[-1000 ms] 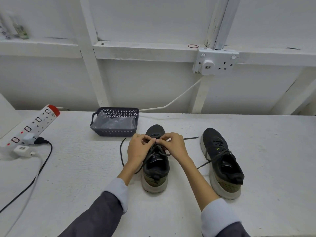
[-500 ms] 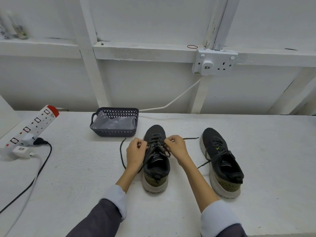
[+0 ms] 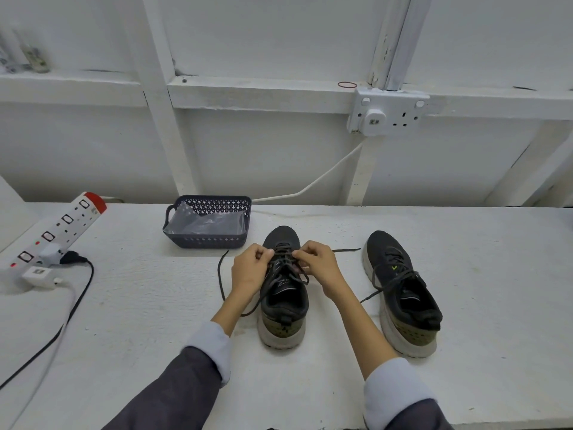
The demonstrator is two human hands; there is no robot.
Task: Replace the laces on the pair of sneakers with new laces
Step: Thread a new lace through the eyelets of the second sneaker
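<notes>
Two dark sneakers with pale soles stand on the white table, toes pointing away. Over the left sneaker (image 3: 283, 305) my left hand (image 3: 249, 270) and my right hand (image 3: 319, 265) pinch its dark lace (image 3: 288, 265) at the eyelets, one hand on each side of the tongue. One loose end of the lace curves out left across the table, the other runs right past my right hand. The right sneaker (image 3: 403, 293) stands apart to the right, laced, with its ends lying loose.
A dark perforated basket (image 3: 207, 240) lined with clear plastic stands just behind the left sneaker. A power strip (image 3: 59, 231) with plugs and cables lies at the far left. A wall socket (image 3: 384, 114) hangs on the white wall behind.
Both hands slid apart along the lace, then came back closer together at the upper eyelets of the left sneaker. The right sneaker has not moved.
</notes>
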